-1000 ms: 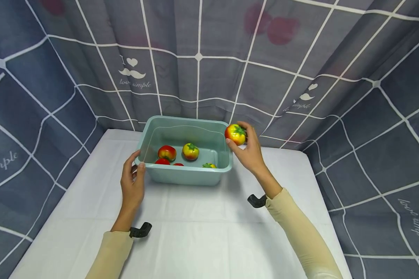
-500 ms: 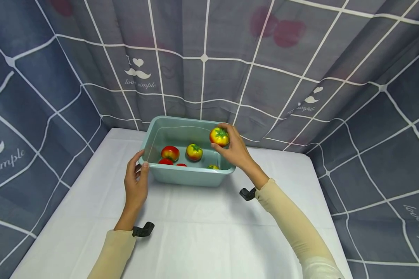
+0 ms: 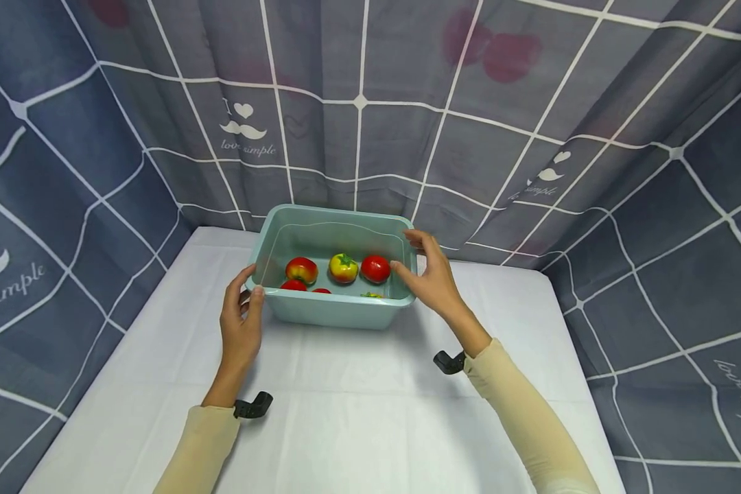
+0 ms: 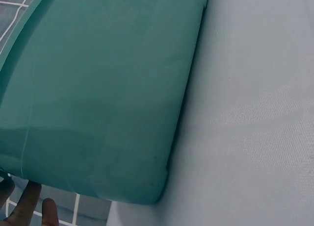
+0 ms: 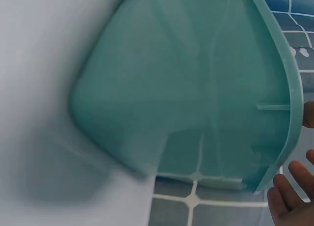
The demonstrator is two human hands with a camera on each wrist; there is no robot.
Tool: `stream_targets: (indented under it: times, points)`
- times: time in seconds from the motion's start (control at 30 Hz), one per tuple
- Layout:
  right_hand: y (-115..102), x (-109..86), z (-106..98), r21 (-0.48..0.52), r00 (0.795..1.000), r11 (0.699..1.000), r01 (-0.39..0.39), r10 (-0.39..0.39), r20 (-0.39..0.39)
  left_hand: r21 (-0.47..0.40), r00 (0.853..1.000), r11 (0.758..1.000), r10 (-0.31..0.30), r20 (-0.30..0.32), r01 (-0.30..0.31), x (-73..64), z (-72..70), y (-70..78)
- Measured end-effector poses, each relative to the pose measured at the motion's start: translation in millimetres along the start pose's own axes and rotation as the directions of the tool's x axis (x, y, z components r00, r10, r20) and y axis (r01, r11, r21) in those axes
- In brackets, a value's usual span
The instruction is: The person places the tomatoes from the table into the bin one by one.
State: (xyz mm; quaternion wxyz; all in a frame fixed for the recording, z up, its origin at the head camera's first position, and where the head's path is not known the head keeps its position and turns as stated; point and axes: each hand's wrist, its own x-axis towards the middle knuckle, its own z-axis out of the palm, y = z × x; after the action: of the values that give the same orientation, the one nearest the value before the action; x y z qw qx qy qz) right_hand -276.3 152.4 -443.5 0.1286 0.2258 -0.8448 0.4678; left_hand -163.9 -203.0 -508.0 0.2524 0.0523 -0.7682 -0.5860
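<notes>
A pale green plastic bin (image 3: 327, 313) stands at the back of the table, holding several glossy tomatoes. My left hand (image 3: 241, 331) holds its front left corner, thumb at the front rim and fingers along the side. At the right end, my right hand (image 3: 435, 285) is spread around the rim, its thumb reaching over the inside and holding no tomato. Just left of that thumb lies a red tomato (image 3: 375, 269), beside a yellow-red one (image 3: 343, 268) with a green top. Another red-yellow tomato (image 3: 301, 271) lies further left. The front wall partly hides several more.
White cloth covers the table (image 3: 346, 425). A dark grey curtain (image 3: 321, 144) with white grid lines rises close behind the bin and along both sides. A black wrist camera (image 3: 253, 406) is strapped to the left wrist, another (image 3: 449, 362) to the right.
My right hand carried a tomato leftward over the bin and let it go; it now lies inside, red side up. The empty hand has drawn back to the right rim. My left hand stays put.
</notes>
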Motion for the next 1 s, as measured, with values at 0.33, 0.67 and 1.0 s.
stream_targets:
  times: [0.33, 0.67, 1.0]
  points:
    - [17, -82.1, -5, -0.003, 0.99, 0.996, -0.089, 0.088, -0.109, 0.068, 1.0, 0.998, 0.012, 0.0, -0.012, -19.7, -17.2, 3.7]
    - [21, -142.3, 3, -0.216, 0.975, 0.951, -0.223, 0.219, -0.043, 0.253, 0.971, 0.961, 0.053, 0.234, -0.114, -63.5, -3.8, 0.0]
    - [25, -154.4, 6, -0.391, 0.981, 0.901, -0.188, 0.19, -0.034, 0.567, 0.893, 0.731, 0.128, 0.432, -0.38, -70.9, 17.8, -2.5]
